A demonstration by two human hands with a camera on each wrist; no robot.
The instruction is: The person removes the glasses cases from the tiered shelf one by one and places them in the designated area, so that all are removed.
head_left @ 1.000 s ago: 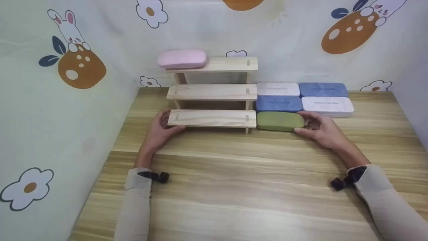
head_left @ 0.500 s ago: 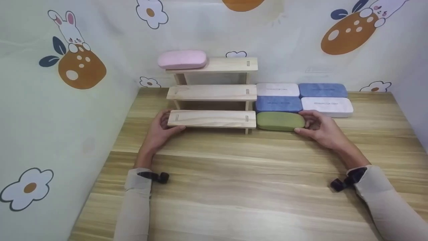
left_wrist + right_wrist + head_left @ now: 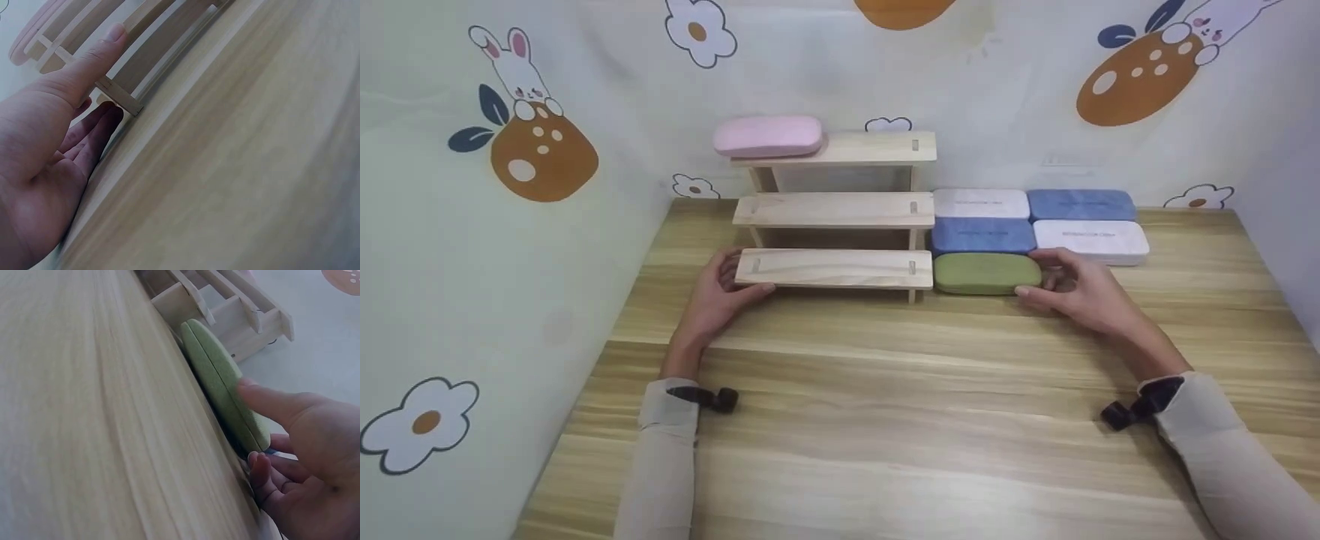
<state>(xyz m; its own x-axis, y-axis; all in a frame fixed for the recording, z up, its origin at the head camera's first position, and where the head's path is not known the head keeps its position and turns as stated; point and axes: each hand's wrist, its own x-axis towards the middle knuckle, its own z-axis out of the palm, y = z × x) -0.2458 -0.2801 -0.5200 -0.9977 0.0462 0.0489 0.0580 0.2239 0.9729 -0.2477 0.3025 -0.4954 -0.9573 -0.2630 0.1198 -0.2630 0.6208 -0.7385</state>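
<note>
A three-tier wooden rack (image 3: 834, 268) stands on the table. At the left end of its lowest shelf, my left hand (image 3: 711, 304) holds on, thumb along the front edge and fingers behind. The left wrist view shows that thumb (image 3: 93, 63) against the rack's wood. To the right of the bottom tier lies a green glasses case (image 3: 988, 273), its left end close against the rack. My right hand (image 3: 1086, 296) grips the case's right end between thumb and fingers; the right wrist view has the green case (image 3: 222, 382) resting on the tabletop. A pink glasses case (image 3: 769, 136) sits on the top shelf's left end.
Behind the green case, blue and white cases lie in two rows: a white case (image 3: 981, 203) and blue case (image 3: 1081, 204) at the back, a blue case (image 3: 982, 235) and white case (image 3: 1091, 237) in front. A patterned wall (image 3: 997, 90) borders the wooden table (image 3: 885, 420).
</note>
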